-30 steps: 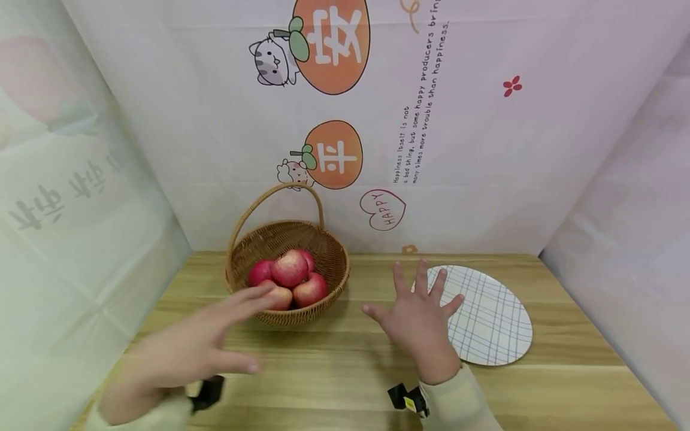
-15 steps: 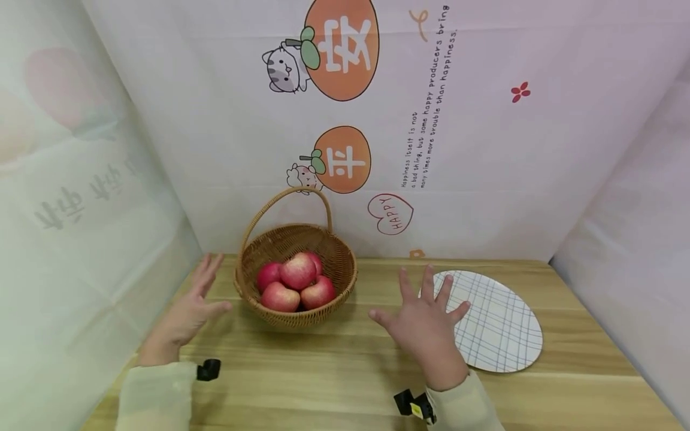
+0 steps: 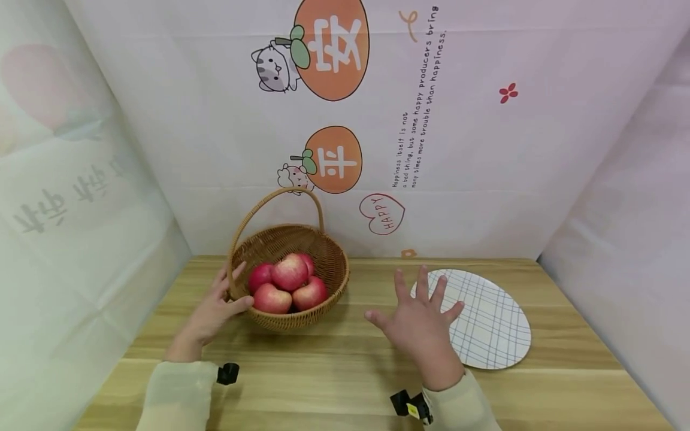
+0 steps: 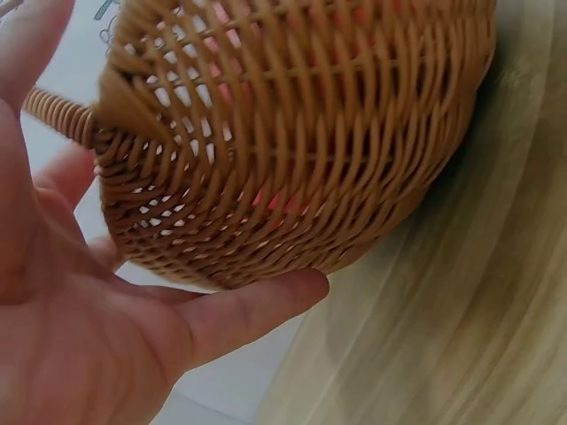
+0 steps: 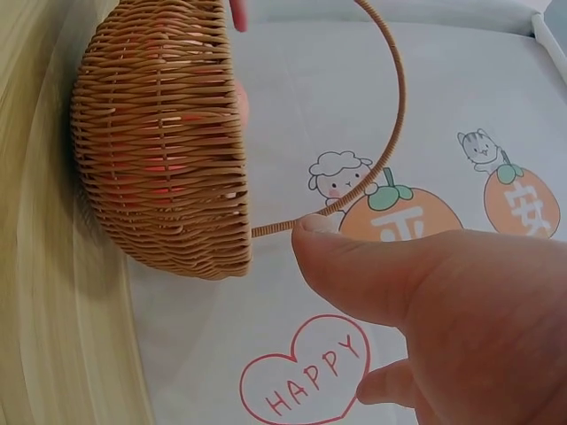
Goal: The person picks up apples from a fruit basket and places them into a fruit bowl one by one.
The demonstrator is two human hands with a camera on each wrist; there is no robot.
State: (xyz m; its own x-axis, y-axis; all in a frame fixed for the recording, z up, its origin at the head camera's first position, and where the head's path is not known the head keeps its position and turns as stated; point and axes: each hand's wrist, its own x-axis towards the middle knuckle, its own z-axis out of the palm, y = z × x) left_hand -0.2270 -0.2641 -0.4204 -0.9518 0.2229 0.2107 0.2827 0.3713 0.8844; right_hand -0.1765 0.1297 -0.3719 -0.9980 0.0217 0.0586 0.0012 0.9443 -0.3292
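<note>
A round wicker basket [image 3: 291, 322] with an arched handle stands on the table, holding several red apples [image 3: 290, 272]. At its left side is my left hand [image 3: 212, 311], thumb over the rim and the other fingers spread around the handle's foot. In the left wrist view, straight fingers [image 4: 257, 314] lie along the basket's woven wall [image 4: 292, 133]. My right hand [image 3: 420, 326] hovers over the table with fingers spread and nothing in it. It overlaps the left edge of a white oval board [image 3: 490, 317] with a blue checked pattern.
The wooden table [image 3: 334, 383] ends at a white printed cloth backdrop [image 3: 458, 215] just behind the basket. Similar cloth walls [image 3: 620, 239] rise on both sides. Wood surface shows between the basket and the board.
My left hand first swung left and away from in front of the basket, then moved right to its left rim. The right hand stays spread in about the same place.
</note>
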